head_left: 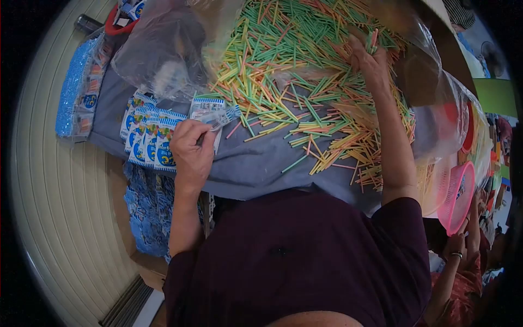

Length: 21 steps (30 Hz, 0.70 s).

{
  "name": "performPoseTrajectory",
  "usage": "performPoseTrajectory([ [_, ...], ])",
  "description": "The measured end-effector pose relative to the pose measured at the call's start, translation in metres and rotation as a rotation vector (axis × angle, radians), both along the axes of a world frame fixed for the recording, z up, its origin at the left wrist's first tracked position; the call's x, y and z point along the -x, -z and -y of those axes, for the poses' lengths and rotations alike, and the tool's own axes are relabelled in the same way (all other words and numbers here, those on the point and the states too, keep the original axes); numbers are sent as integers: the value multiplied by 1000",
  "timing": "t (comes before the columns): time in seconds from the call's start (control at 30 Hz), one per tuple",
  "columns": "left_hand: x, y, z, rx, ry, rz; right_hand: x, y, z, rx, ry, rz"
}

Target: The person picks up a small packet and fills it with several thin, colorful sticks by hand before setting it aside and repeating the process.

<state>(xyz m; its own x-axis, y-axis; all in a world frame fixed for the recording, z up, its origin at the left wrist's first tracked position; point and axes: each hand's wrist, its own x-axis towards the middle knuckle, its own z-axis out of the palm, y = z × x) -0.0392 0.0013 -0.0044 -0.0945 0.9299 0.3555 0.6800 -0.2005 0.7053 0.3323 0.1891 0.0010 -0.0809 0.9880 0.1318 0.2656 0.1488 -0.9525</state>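
Observation:
A big heap of thin coloured sticks [294,71] in green, yellow, orange and pink lies on a grey cloth [256,163]. My right hand [370,60] reaches into the heap and pinches a few sticks between its fingers. My left hand [190,147] holds a small clear packet [210,111] with a blue printed top just above the cloth. Beside that hand a row of matching small packets [147,136] lies overlapped on the cloth.
A clear plastic bag [158,49] sits at the back left. A blue stack of packets [81,87] lies at the left, with more packets [147,212] below the cloth edge. A pink basket [457,196] and another person's hand [455,248] are at the right.

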Motion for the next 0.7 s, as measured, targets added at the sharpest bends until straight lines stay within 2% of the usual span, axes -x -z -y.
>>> performPoseTrajectory([
  [0.03,-1,-1,-2,0,6,2,8,-7,5,-35,27,-23],
  [0.1,-7,-5,-5,-14,-6,200,7,-10,8,-69,57,-43],
  [0.2,-21,-17,-17,-37,33,300,0,-15,5,-4,-49,93],
  [0.27,-43,-33,-27,2,66,365,7,-29,15,25,-221,-298],
  [0.33,-66,-37,-40,45,104,428,11,-33,20,5,-272,-390],
  [0.4,-87,-36,-58,122,234,528,18,-43,26,-21,-317,-484],
  [0.47,-105,-28,-77,124,283,567,31,-60,31,-114,-527,-580],
  [0.57,-124,-27,-87,149,358,655,43,-77,41,-86,-530,-509],
  [0.7,-137,-30,-95,129,409,727,49,-76,35,-222,-538,-167],
])
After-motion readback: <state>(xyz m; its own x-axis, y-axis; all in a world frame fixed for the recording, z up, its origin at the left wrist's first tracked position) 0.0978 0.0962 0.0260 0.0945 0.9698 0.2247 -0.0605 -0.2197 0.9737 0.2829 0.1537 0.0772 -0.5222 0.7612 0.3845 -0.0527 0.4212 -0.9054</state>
